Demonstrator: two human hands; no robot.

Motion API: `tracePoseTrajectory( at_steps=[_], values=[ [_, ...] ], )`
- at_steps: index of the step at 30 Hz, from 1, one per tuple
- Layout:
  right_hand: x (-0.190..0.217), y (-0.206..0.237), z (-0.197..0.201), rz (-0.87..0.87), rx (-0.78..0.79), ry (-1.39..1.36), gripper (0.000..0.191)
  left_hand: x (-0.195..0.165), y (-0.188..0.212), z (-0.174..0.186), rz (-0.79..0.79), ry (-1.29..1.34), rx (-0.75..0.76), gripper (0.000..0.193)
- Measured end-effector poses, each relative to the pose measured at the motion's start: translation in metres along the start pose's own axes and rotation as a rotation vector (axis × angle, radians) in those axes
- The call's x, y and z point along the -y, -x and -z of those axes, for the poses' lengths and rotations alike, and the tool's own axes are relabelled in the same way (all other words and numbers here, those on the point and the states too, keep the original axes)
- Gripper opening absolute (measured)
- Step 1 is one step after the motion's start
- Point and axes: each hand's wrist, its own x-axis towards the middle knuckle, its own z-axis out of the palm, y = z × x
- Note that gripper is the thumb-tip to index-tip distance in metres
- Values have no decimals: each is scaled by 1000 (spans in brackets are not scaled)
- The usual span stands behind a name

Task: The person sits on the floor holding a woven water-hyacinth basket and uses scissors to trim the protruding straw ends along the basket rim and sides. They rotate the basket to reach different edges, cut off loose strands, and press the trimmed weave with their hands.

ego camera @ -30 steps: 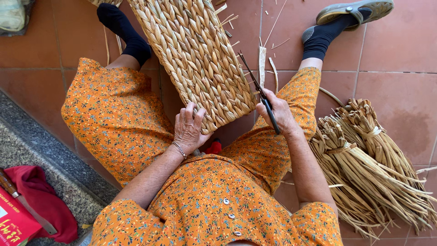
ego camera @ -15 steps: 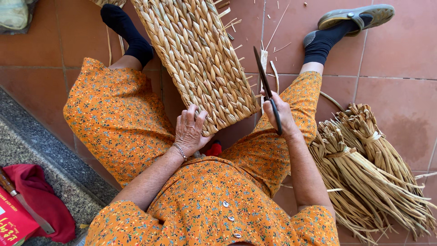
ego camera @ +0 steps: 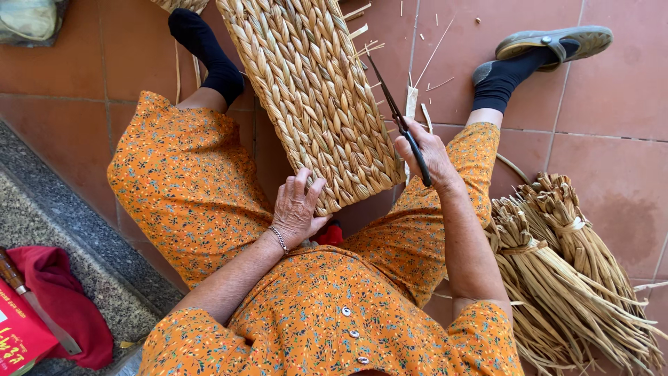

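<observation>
Woven mat point(ego camera: 316, 90) under left hand point(ego camera: 296, 209), scissors point(ego camera: 400, 125) in right hand point(ego camera: 428, 157)

— What lies between the knees?

— A woven mat point(ego camera: 313, 97), running up from the lap across the tile floor point(ego camera: 619, 174). The left hand point(ego camera: 296, 209) presses flat on the mat's near edge, fingers spread.

— And the other hand?

— The right hand point(ego camera: 428, 157) sits just right of the mat, closed around black scissors point(ego camera: 396, 118). The blades point up along the mat's right edge, where loose strand ends stick out.

— Anything else around the mat?

— Tied straw bundles point(ego camera: 563, 278) lie well to its right. Far to its lower left, a red cloth point(ego camera: 59, 299) with a knife point(ego camera: 35, 303) on it.
</observation>
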Motion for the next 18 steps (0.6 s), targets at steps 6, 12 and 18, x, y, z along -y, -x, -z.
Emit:
tracePoseTrajectory(
  at_steps=[6, 12, 18],
  values=[
    [3, -16, -3, -110, 10, -42, 65, 1, -1, -2, -5, 0, -8, 99],
    [-3, -18, -9, -56, -25, -70, 49, 1, -1, -4, 0, 9, -1, 100],
    [-8, -16, -11, -90, -36, -25, 53, 1, -2, -3, 1, 10, 0, 101]
  ],
)
